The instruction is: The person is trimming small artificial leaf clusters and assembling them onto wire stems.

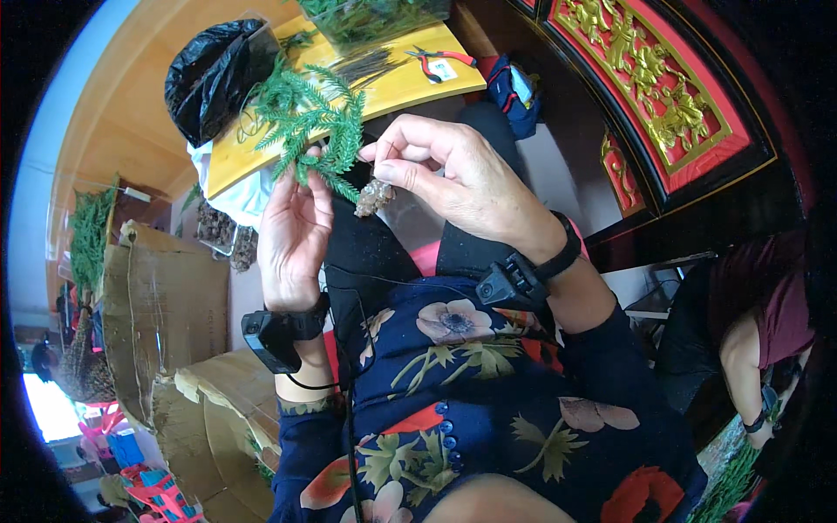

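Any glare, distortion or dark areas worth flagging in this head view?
Head view: corners black outside the fisheye circle; the carved panel bends near the rim; the white patch lower left is blown out; the maroon sleeve is dim; left hand and right hand look fairly sharp.

The middle of the view was fairly bright, the back of the right hand (475, 179) and the yellow tabletop (228, 167) clearly lit. At lower left a white patch of light (51, 408) was blown out. The right side sank into dimness around the co-worker (780, 301). Glossy highlights streaked the black plastic bag (205, 83). Fisheye distortion bowed the carved panel (649, 83); black filled the corners, and detail softened toward the rim.
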The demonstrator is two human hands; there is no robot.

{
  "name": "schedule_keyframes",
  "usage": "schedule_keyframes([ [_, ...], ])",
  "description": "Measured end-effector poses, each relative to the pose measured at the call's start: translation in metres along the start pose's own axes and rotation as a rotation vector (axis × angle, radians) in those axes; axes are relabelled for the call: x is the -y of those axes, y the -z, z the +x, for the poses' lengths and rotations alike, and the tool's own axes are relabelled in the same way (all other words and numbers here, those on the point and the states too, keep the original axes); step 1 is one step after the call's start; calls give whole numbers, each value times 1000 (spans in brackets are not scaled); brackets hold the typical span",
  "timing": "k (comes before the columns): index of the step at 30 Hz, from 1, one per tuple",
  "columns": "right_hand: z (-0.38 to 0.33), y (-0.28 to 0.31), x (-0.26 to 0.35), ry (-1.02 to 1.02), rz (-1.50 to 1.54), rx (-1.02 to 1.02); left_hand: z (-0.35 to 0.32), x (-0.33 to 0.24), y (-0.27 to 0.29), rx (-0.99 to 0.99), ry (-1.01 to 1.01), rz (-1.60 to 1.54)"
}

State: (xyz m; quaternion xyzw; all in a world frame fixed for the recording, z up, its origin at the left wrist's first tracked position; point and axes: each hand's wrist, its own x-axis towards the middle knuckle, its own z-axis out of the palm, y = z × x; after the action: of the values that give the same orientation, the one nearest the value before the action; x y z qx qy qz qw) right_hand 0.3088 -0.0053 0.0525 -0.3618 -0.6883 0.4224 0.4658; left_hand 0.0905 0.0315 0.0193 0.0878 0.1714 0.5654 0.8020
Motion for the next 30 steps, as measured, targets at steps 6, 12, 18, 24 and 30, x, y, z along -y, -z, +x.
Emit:
schedule_keyframes([
  [6,-2,4,-3,-10,-54,-41,-8,14,-22,76,-209,285],
  [12,-7,2,5,105,-249,-208,-9,25,-28,78,-560,809],
  [18,-6,-4,-1,170,-278,-237,-8,40,-29,30,-744,1074],
  [24,-7,-8,-2,236,-396,-277,-17,48,-34,84,-831,1178],
  [30,-9,-6,-3,216,-484,-283,-18,54,-32,39,-744,1157],
])
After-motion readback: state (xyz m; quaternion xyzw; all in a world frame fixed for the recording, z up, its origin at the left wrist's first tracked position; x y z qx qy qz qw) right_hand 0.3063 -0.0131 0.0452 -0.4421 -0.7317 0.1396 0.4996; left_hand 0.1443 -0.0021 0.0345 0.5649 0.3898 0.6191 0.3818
